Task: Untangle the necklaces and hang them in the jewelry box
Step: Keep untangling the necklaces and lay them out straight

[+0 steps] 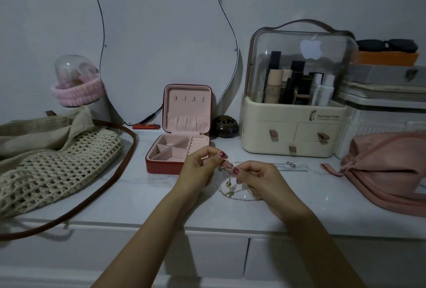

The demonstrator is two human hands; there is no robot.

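A tangle of thin necklaces with small gold beads hangs between my hands just above the white tabletop. My left hand pinches the chains at the top with thumb and fingertips. My right hand pinches them right beside it, thumb on top. One silver chain with a small pendant trails off to the right on the table. The red jewelry box stands open behind my left hand, its pink lid upright with a row of hooks that carry nothing.
A knitted bag with a brown strap lies at the left. A cream cosmetics organiser with a clear dome stands at the right back, a pink pouch at the far right. A small dark jar sits beside the box.
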